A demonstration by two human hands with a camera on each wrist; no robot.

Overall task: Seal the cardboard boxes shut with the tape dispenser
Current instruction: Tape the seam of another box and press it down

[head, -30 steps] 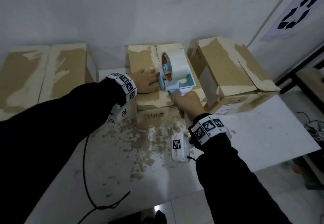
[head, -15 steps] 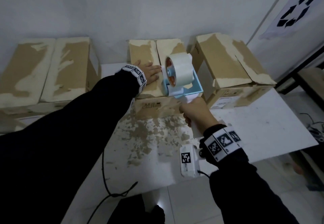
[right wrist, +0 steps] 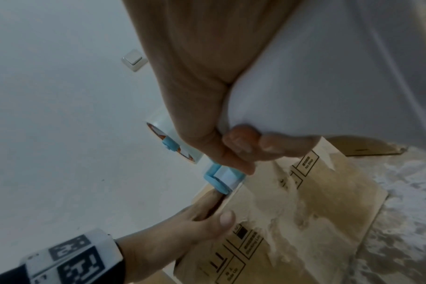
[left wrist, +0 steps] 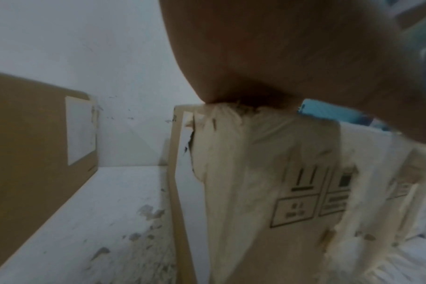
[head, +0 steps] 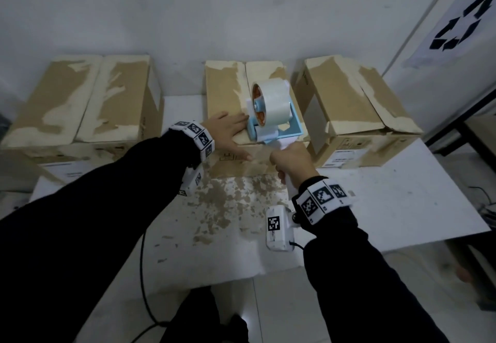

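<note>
Three worn cardboard boxes stand along the wall. On the middle box [head: 222, 93] my left hand [head: 228, 133] lies flat on the left flap, fingers straight, thumb [right wrist: 225, 219] over the front edge. My right hand [head: 292, 161] grips the white handle [right wrist: 316, 76] of the light blue tape dispenser [head: 271, 117], which carries a big roll of clear tape [head: 275, 105]. The dispenser's front end sits on the box top by the near edge, close to the centre seam. In the left wrist view my palm [left wrist: 292, 48] presses the box's top corner [left wrist: 255, 173].
A left box [head: 80, 101] and a right box [head: 349, 103] with a torn, raised flap flank the middle one. The white table [head: 389, 203] has scuffed brown patches in front of the boxes. A black cable [head: 145, 275] hangs off the near edge. A wall stands directly behind.
The dispenser has travelled toward me along the top of the middle box to its near edge. My right hand pulled back with it. My left hand stays flat on the left flap.
</note>
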